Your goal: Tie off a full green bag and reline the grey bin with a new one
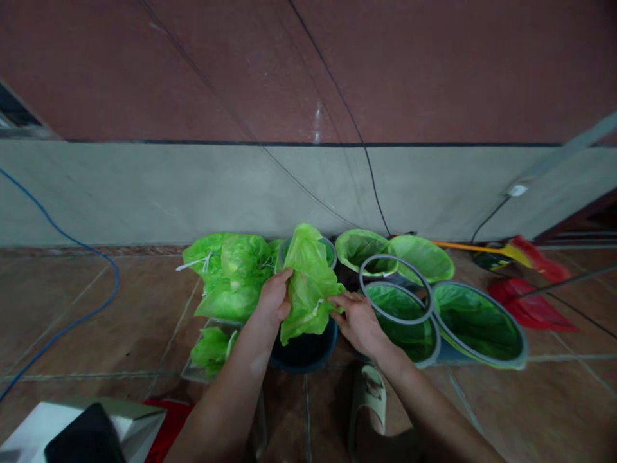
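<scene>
Both hands hold 1 crumpled green plastic bag (308, 283) above a dark blue bin (303, 350) on the tiled floor (96, 308). Left hand (274, 297) grips the bag's left side, fingers curled closed on the plastic. Right hand (357, 319) pinches its lower right edge. Heap of green bags (231, 273) lies just left; 4 bag-lined bins (477, 325) stand right.

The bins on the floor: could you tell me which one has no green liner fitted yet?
The dark bin under both hands, its inside bare; the others already show green liners.
</scene>
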`<state>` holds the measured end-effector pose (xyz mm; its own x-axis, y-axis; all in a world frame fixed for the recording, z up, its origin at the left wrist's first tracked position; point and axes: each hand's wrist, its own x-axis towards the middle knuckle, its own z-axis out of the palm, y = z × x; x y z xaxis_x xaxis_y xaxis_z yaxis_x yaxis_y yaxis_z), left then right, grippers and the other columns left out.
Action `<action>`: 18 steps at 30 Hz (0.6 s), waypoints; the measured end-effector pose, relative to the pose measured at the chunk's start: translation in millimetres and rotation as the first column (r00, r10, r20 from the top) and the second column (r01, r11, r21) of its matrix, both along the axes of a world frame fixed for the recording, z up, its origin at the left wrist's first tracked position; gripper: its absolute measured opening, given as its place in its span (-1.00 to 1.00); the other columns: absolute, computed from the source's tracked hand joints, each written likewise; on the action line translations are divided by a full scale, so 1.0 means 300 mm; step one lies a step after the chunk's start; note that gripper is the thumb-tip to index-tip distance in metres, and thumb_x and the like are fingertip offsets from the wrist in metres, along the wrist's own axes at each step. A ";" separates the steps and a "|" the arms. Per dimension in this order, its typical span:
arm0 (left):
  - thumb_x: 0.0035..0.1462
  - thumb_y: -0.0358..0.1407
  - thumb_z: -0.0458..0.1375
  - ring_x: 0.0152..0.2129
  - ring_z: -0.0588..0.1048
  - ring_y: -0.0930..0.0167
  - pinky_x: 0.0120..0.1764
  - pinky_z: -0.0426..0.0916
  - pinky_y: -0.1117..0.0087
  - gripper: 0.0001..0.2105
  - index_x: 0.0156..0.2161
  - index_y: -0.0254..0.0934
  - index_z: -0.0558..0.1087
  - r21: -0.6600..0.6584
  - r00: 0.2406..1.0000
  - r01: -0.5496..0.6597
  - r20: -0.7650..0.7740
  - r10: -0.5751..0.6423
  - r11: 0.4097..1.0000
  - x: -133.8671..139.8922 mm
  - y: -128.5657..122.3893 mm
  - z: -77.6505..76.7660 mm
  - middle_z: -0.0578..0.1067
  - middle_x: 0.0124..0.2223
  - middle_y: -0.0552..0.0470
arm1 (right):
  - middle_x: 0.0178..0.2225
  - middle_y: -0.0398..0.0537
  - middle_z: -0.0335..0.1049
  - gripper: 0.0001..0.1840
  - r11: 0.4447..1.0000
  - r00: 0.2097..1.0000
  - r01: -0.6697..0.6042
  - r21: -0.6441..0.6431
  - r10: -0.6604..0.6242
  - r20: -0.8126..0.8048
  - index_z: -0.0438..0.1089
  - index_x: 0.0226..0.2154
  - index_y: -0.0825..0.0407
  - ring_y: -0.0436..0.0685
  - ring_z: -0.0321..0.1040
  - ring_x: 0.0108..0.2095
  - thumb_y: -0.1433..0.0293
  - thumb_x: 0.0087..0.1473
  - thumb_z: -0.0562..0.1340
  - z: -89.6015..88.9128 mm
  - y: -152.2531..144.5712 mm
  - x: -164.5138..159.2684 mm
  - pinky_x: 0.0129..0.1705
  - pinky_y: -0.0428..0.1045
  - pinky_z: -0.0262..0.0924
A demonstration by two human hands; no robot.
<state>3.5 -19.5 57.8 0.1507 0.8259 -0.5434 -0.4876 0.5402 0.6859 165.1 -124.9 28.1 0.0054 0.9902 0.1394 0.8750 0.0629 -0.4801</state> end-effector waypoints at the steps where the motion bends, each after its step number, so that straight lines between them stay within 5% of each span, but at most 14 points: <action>1: 0.02 -0.38 0.21 -0.44 0.58 0.34 -0.37 0.48 0.40 -0.96 -0.38 -0.33 0.49 -0.014 1.000 0.001 0.006 -0.001 1.000 -0.003 0.004 0.000 0.55 -0.48 -0.03 | -0.18 -0.02 0.48 -0.73 1.000 1.000 -0.001 0.007 0.001 0.005 0.48 -0.13 -0.05 0.21 0.36 -0.10 0.45 0.10 0.21 0.001 0.004 0.003 0.05 0.16 0.19; 6: 0.04 -0.38 0.20 -0.41 0.59 0.32 -0.37 0.49 0.38 -0.94 -0.35 -0.34 0.49 -0.068 0.998 0.039 0.050 -0.035 0.997 -0.013 0.008 0.003 0.57 -0.45 -0.06 | -0.07 0.01 0.44 -0.66 0.999 1.000 -0.011 0.051 0.011 0.017 0.45 -0.08 -0.05 0.23 0.31 -0.01 0.44 0.03 0.25 0.002 0.021 -0.010 0.05 0.14 0.20; 11: -0.06 -0.36 0.24 -0.49 0.54 0.39 -0.42 0.43 0.45 -0.91 -0.40 -0.34 0.48 0.039 1.000 -0.017 -0.010 0.018 0.999 -0.037 0.026 -0.010 0.54 -0.50 -0.01 | -0.24 -0.02 0.54 -0.75 0.990 0.990 0.122 0.065 -0.117 -0.074 0.47 -0.21 -0.02 0.16 0.46 -0.25 0.39 0.18 0.08 0.004 0.035 0.016 -0.13 0.04 0.26; 15: -0.18 -0.35 0.27 -0.63 0.40 0.51 -0.55 0.29 0.53 -0.90 -0.51 -0.31 0.43 0.277 0.924 -0.205 -0.262 0.280 0.939 -0.091 0.070 -0.019 0.46 -0.57 0.12 | -0.28 0.01 0.55 -0.68 0.901 0.920 0.377 0.216 -0.336 -0.202 0.47 -0.18 0.02 0.16 0.44 -0.38 0.27 0.18 0.07 0.027 0.035 0.112 -0.24 0.03 0.25; 18: -0.19 -0.39 0.26 -0.69 0.30 0.55 -0.61 0.17 0.55 -0.90 -0.51 -0.30 0.41 0.297 0.844 -0.229 -0.414 0.341 0.927 -0.149 0.110 -0.014 0.40 -0.61 0.16 | -0.34 0.01 0.53 -0.69 0.820 0.832 0.509 0.262 -0.391 -0.393 0.47 -0.24 0.04 0.14 0.41 -0.41 0.21 0.13 0.13 0.044 0.039 0.194 -0.29 0.01 0.24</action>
<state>-41.0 13.5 53.6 -0.3253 0.9019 -0.2842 -0.2022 0.2273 0.9526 223.3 -113.2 41.4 0.5395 0.7514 0.3800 0.6545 -0.0903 -0.7506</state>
